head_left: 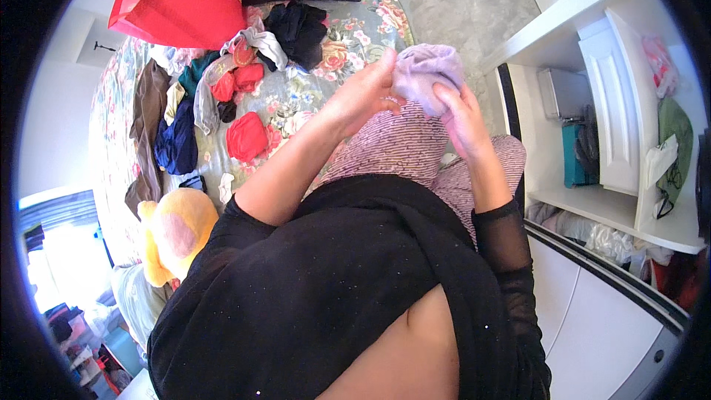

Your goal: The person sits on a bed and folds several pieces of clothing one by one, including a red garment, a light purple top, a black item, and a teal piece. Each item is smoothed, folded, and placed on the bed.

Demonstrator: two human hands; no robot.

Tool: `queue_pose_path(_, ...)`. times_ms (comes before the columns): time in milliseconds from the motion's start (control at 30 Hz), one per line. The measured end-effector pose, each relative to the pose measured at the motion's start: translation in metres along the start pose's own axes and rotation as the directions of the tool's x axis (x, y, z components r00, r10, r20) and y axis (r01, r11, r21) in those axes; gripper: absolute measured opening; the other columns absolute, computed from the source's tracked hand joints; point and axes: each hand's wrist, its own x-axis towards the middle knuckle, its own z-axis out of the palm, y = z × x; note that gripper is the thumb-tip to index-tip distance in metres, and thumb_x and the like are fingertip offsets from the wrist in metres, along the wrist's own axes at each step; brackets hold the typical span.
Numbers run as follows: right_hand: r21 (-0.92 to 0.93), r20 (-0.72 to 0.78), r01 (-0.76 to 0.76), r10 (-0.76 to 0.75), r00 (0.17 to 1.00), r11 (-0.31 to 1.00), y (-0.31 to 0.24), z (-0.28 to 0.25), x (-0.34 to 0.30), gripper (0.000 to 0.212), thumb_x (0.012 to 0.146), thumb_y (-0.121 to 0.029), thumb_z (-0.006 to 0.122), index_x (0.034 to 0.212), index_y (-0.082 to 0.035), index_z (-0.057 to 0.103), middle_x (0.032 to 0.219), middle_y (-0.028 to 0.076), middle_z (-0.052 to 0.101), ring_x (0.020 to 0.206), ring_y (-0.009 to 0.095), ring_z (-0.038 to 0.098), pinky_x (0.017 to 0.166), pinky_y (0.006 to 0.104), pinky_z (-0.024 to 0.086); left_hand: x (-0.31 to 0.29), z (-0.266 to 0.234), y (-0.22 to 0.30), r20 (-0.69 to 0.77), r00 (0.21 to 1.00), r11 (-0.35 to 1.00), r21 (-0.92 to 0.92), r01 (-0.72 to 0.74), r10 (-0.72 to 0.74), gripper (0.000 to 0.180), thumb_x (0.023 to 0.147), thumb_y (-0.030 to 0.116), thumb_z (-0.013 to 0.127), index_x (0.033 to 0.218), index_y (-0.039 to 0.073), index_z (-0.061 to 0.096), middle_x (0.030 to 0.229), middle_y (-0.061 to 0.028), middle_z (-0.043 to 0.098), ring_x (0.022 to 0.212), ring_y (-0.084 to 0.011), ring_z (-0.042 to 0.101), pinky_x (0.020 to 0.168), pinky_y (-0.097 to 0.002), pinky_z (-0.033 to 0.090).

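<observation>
Near the bed's (366,33) right edge I see the right hand (466,118) pinching a lilac cloth (428,70), the left hand (368,93) loosely spread beside it; a slackened pinch could drop it floorward.

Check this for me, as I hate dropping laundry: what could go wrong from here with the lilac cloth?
The lilac cloth could slip if the right hand loosens, perhaps onto the patterned trousers or the grey floor. If put down on the floral bed cover, it might get mixed with the loose clothes there. The red bag beside those might tip onto them if nudged.
</observation>
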Motion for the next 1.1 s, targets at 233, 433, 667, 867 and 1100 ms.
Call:
queue_pose_path(233, -0.1, -0.057, 0.034, -0.04, 0.998, 0.994, 0.011, 0.003, 0.001, 0.049, 0.096, -0.032, 0.057, 0.131, 0.002, 0.048, 0.117, 0.009, 0.06, 0.108, 0.015, 0.054, 0.096, 0.0309, 0.042, 0.0, -0.004, -0.012, 0.043, 0.97, 0.949, 0.203, -0.243, 0.24, 0.053, 0.084, 0.019, 0.073, 0.125, -0.004, 0.049, 0.109, -0.0112, 0.063, 0.101, -0.0178, 0.059, 0.087, -0.0325, 0.048)
queue_pose_path(433, -0.242, 0.134, 0.015, 0.018, 0.991, 0.97, 0.002, -0.005, 0.001, 0.056, 0.087, -0.016, 0.07, 0.134, 0.0, 0.045, 0.12, 0.01, 0.058, 0.109, 0.017, 0.055, 0.096, 0.0322, 0.043, -0.001, -0.014, -0.022, -0.008, 0.975, 0.946, 0.243, -0.215, 0.224, 0.05, 0.086, 0.012, 0.069, 0.129, -0.001, 0.047, 0.114, -0.0094, 0.062, 0.104, -0.0161, 0.059, 0.092, -0.0306, 0.046)
queue_pose_path(667, -0.383, 0.05, 0.3, -0.305, 0.951, 0.874, 0.017, 0.01, 0.002, 0.044, 0.077, -0.006, 0.07, 0.117, -0.002, 0.051, 0.111, 0.008, 0.058, 0.103, 0.016, 0.056, 0.092, 0.0306, 0.044, -0.008, -0.007, -0.025, -0.015, 0.777, 0.446, 0.826, -0.344, 0.629, 0.039, 0.083, 0.008, 0.067, 0.119, 0.001, 0.055, 0.104, -0.0112, 0.064, 0.098, -0.0188, 0.063, 0.081, -0.0336, 0.054)
queue_pose_path(867, -0.412, 0.07, 0.359, -0.364, 0.929, 0.837, 0.022, 0.009, 0.001, 0.04, 0.078, 0.001, 0.067, 0.114, -0.003, 0.051, 0.108, 0.006, 0.059, 0.101, 0.014, 0.056, 0.09, 0.0296, 0.045, 0.003, -0.021, -0.023, -0.121, 0.871, 0.669, 0.693, -0.269, 0.476, 0.024, 0.084, 0.006, 0.061, 0.107, 0.0, 0.062, 0.106, -0.013, 0.065, 0.09, -0.023, 0.066, 0.079, -0.0329, 0.053)
queue_pose_path(1100, -0.08, -0.022, 0.237, -0.239, 0.971, 0.968, 0.023, 0.013, 0.002, 0.044, 0.082, 0.001, 0.065, 0.124, -0.002, 0.05, 0.116, 0.006, 0.06, 0.108, 0.017, 0.057, 0.096, 0.0319, 0.044, 0.017, -0.031, -0.025, -0.015, 0.989, 0.777, -0.621, 0.108, -0.149, 0.029, 0.086, 0.012, 0.05, 0.11, 0.0, 0.06, 0.113, -0.0117, 0.064, 0.108, -0.0242, 0.057, 0.103, -0.0405, 0.037)
